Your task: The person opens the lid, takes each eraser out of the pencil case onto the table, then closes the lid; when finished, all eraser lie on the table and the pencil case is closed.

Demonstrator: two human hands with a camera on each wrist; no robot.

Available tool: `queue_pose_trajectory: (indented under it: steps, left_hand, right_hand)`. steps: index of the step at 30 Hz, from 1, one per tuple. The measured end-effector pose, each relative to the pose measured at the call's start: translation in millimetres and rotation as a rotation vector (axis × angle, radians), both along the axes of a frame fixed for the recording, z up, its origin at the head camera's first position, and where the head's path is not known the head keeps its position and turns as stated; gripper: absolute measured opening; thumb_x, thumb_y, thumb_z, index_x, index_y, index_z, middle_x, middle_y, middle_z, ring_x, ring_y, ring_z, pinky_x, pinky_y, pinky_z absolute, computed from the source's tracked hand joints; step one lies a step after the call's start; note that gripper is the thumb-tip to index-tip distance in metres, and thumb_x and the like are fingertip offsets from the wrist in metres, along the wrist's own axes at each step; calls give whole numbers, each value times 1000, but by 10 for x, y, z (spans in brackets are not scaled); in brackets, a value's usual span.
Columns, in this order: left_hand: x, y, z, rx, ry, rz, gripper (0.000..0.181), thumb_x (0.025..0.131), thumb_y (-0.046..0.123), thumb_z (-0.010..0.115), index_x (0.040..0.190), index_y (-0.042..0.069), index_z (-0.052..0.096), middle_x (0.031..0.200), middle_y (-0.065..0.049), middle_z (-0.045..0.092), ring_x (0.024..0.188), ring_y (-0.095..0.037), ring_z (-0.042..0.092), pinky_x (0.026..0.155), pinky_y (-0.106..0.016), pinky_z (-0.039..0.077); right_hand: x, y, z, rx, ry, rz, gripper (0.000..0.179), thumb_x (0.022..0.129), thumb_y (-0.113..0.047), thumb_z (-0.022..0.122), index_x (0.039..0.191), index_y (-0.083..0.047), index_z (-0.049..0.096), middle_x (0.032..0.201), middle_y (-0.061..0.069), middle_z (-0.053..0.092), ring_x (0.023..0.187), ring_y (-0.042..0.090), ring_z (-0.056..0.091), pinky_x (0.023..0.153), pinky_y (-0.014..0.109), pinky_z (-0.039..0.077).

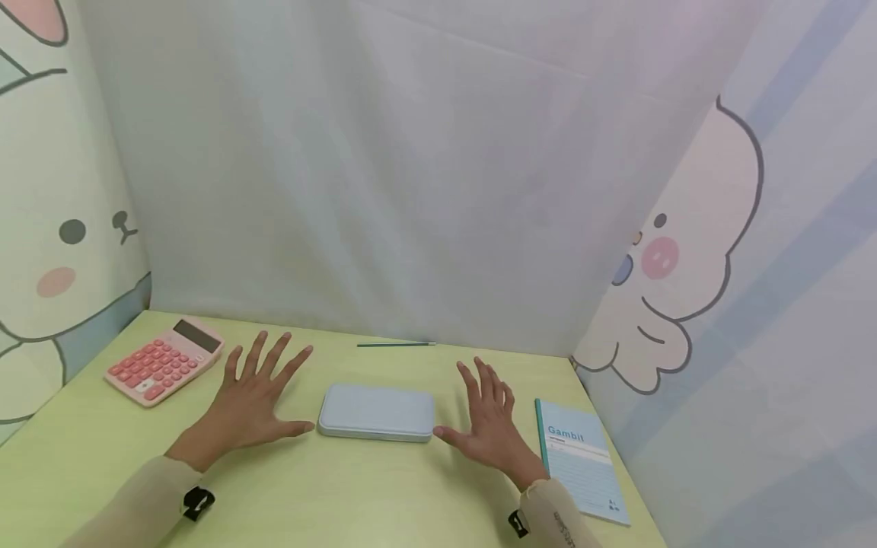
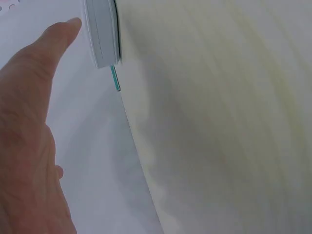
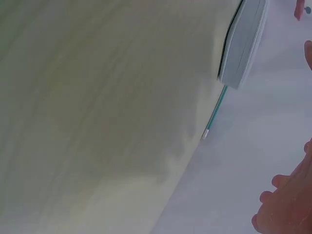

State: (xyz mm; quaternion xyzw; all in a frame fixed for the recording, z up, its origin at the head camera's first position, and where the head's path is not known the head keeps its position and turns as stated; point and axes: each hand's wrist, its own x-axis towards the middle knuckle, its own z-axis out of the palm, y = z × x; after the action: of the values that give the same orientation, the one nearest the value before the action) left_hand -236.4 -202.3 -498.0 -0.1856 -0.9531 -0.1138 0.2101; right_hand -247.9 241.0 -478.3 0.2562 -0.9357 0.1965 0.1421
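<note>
A pale blue, flat case [image 1: 377, 412] with rounded corners lies closed on the table between the two hands. To its left, my left hand [image 1: 248, 403] is spread wide, its thumb tip right by the case's left end. On the other side, my right hand [image 1: 492, 434] has its fingers extended and its thumb tip close to the right end. Neither hand grips anything. In the left wrist view, the thumb overlaps the edge of the case [image 2: 103, 31]. The right wrist view catches the case [image 3: 243, 44] at the top, with part of the hand [image 3: 287, 207] at lower right.
A thin green pencil [image 1: 396, 345] lies behind the case near the table's back edge. At the back left is a pink calculator [image 1: 164, 361]. A light blue notebook [image 1: 582, 464] marked "Gambit" lies at the right edge. Curtains [image 1: 370, 175] surround the yellowish table [image 1: 342, 495].
</note>
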Motion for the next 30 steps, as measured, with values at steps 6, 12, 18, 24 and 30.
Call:
queue_pose_trajectory:
  steps: [6, 12, 18, 24, 30]
  left_hand:
    - [-6, 173, -28, 138, -123, -38, 122, 77, 76, 80, 172, 30, 19, 175, -20, 22, 160, -56, 11, 115, -78, 11]
    - [2, 369, -108, 256, -135, -84, 119, 74, 68, 86, 170, 27, 28, 169, -20, 36, 156, -56, 23, 109, -74, 23]
    - [6, 478, -146, 373, -179, -143, 120, 74, 58, 91, 170, 23, 28, 165, -22, 44, 149, -60, 36, 104, -82, 32]
    - [-26, 547, -196, 458, -290, -208, 120, 78, 53, 91, 171, 25, 21, 165, -26, 44, 143, -55, 48, 102, -81, 41]
    - [-76, 620, -287, 518, -363, -256, 121, 79, 48, 94, 171, 20, 20, 156, -30, 51, 135, -44, 58, 101, -59, 51]
  right_hand:
    - [47, -214, -70, -110, -159, 29, 114, 88, -66, 76, 173, -21, 16, 179, 18, 15, 162, 51, 19, 117, 78, 18]
    - [75, -386, -82, -136, -279, 44, 114, 86, -53, 82, 173, -23, 15, 180, 15, 14, 164, 47, 17, 120, 78, 19]
    - [48, -538, -100, -142, -326, 102, 114, 87, -55, 82, 173, -23, 15, 180, 14, 17, 167, 42, 15, 122, 77, 20]
    - [19, -596, -202, -182, -382, 111, 112, 89, -51, 82, 173, -25, 14, 179, 11, 21, 166, 40, 19, 122, 77, 23]
    - [7, -665, -310, -237, -377, 90, 110, 89, -40, 85, 171, -20, 16, 174, 16, 30, 157, 42, 33, 119, 72, 35]
